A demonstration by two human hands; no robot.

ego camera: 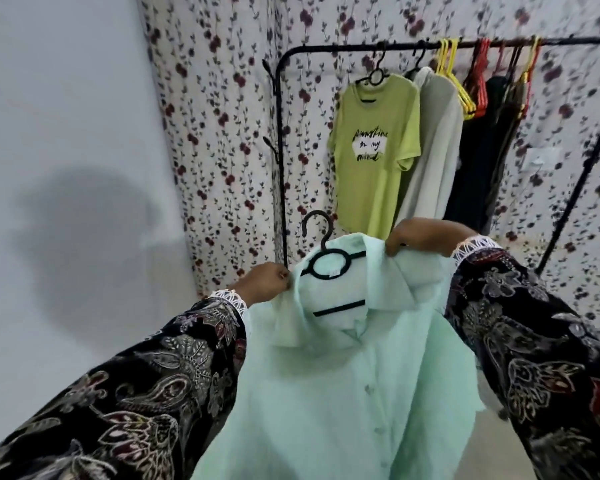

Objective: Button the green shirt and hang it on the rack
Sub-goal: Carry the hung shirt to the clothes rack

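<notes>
From the head view, the green shirt (343, 393) hangs on a black hanger (329, 265) held up in front of the person, well short of the rack (281, 140); the placket looks buttoned down the part that shows. The left hand (265, 284) pinches the shirt's shoulder with curled fingers; the right hand (420, 237) grips the other shoulder by the collar. The cloth reads as thin, soft and light, so it will likely sag and slide off a smooth hanger if tilted; the hook is the firmer place to take hold, with one hand steadying a shoulder. On the rail hang a lime T-shirt (374, 150), a pale garment (433, 150) and some empty yellow hangers (454, 74).
</notes>
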